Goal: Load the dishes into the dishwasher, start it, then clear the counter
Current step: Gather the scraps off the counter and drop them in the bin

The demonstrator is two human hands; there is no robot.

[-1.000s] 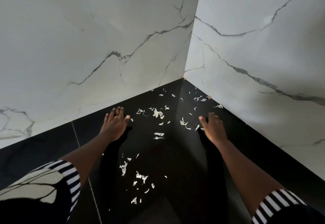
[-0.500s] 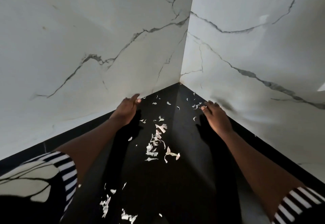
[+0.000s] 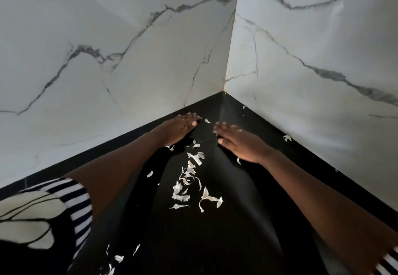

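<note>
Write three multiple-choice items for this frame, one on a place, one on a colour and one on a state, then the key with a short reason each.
1. Where does the main line of white peels lie?
A. between the two forearms
B. stuck on the left wall
C. on top of the right hand

2. What colour is the counter?
A. white marble
B. black
C. pale wood

3. How are the two hands held?
A. closed in fists
B. each pinching a peel
C. open and flat, fingers stretched toward the corner

Key:
1 A, the peels run down the counter between the arms.
2 B, the surface is glossy black, while the walls are white with grey veins.
3 C, the left hand and the right hand both lie palm down with fingers extended, gripping nothing.
</note>
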